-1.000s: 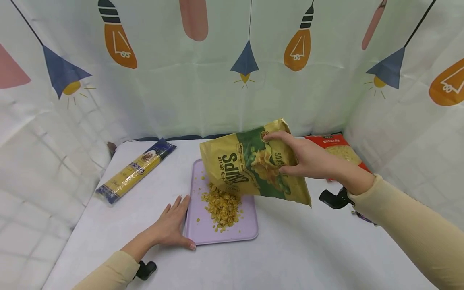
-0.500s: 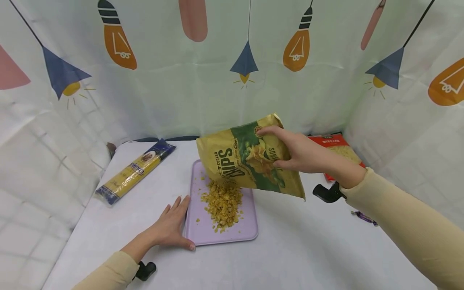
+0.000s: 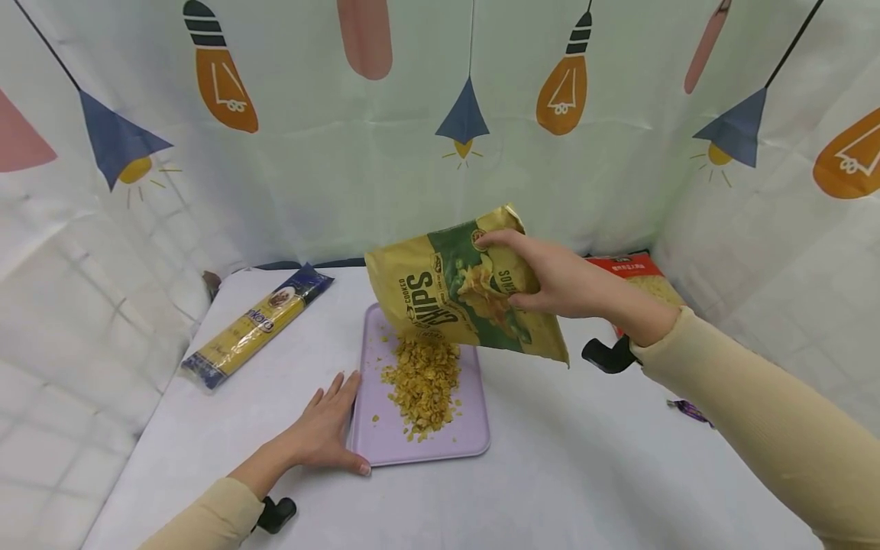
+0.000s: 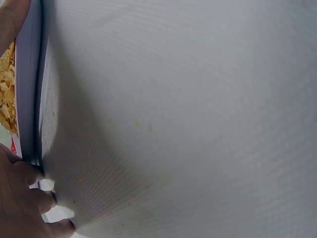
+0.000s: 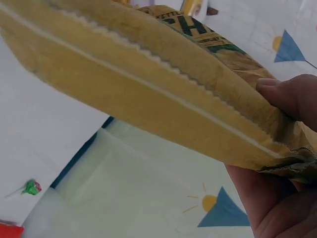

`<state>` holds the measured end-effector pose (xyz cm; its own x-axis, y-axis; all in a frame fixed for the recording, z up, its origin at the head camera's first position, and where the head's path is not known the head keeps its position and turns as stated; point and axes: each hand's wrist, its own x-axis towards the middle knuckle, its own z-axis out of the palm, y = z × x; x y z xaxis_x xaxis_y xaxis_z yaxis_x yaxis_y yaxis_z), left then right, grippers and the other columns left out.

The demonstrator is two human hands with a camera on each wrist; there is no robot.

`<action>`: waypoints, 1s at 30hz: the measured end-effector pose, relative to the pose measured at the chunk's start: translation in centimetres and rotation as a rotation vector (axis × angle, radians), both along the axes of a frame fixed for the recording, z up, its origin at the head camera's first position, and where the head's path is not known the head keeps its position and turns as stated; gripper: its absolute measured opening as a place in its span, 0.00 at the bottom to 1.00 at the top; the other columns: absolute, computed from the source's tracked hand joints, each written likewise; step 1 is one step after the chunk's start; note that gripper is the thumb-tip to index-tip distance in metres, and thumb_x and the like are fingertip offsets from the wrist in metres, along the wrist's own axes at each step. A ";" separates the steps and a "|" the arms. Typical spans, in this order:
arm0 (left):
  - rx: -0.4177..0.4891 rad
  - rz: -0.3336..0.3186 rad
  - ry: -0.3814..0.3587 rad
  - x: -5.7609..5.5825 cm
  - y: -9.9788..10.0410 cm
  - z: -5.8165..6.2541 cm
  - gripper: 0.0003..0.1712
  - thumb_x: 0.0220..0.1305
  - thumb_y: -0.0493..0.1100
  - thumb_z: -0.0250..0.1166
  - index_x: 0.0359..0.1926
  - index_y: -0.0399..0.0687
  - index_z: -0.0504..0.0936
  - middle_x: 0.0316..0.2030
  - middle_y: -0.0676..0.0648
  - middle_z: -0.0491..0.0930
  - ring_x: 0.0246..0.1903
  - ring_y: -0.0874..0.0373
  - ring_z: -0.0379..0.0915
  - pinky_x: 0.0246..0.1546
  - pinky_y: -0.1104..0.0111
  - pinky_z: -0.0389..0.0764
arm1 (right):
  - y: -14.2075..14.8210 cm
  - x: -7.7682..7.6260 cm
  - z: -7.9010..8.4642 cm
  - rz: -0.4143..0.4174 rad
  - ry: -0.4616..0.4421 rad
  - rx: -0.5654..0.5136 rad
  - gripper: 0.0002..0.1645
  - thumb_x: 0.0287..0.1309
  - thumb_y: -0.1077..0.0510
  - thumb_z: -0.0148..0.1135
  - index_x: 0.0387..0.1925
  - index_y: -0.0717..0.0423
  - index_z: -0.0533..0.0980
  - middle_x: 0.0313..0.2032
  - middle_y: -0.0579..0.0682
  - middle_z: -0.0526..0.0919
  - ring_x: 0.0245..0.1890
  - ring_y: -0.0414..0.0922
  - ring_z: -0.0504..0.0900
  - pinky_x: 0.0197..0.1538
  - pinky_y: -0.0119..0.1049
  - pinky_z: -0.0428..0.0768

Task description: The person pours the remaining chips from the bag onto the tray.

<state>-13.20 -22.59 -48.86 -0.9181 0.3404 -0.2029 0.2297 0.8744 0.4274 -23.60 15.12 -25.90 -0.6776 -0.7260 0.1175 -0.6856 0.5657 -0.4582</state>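
Note:
My right hand (image 3: 564, 279) grips the right end of a gold and green bag of chips (image 3: 406, 286), thumb on its printed front. The bag hangs tilted above the far part of a lilac tray (image 3: 470, 428), its left end over a heap of crushed chips (image 3: 422, 389). In the right wrist view the bag's back seam shows, with the thumb on one side and fingers on the other. My left hand (image 3: 323, 431) rests along the tray's left edge, fingers spread. The left wrist view shows the tray's side wall (image 4: 28, 84) between thumb and fingers.
A yellow and blue pasta packet (image 3: 257, 328) lies at the back left of the white table. At the back right is a red bag (image 3: 642, 279), partly behind the right arm. A purple-wrapped sweet (image 3: 690, 411) lies at right. Printed curtains stand behind.
The bag and my right hand have shifted left and slightly up, uncovering more of the crushed chips' far side. My left hand and the tray have stayed in place.

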 end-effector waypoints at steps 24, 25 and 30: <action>0.011 0.003 -0.002 0.1 0.0 0.2 0.90 0.28 0.74 0.83 0.79 0.29 0.44 0.79 0.27 0.48 0.78 0.26 0.39 0.73 0.29 0.46 | -1.8 -1.8 -0.4 0.036 0.091 0.031 0.47 0.57 0.71 0.70 0.74 0.51 0.60 0.70 0.56 0.71 0.59 0.54 0.79 0.56 0.51 0.82; 0.011 0.003 -0.003 0.1 0.0 0.2 0.90 0.28 0.74 0.83 0.79 0.29 0.44 0.78 0.27 0.48 0.78 0.27 0.39 0.73 0.29 0.46 | -1.9 -1.8 -0.4 0.038 0.093 0.028 0.46 0.58 0.70 0.70 0.74 0.51 0.60 0.70 0.56 0.71 0.59 0.54 0.79 0.56 0.51 0.82; 0.009 0.005 -0.011 0.2 0.0 0.3 0.90 0.28 0.73 0.83 0.79 0.29 0.44 0.79 0.28 0.49 0.79 0.27 0.38 0.73 0.29 0.45 | -2.4 -2.2 -0.6 0.057 0.088 0.011 0.47 0.58 0.69 0.71 0.74 0.51 0.59 0.72 0.55 0.69 0.63 0.54 0.76 0.59 0.52 0.81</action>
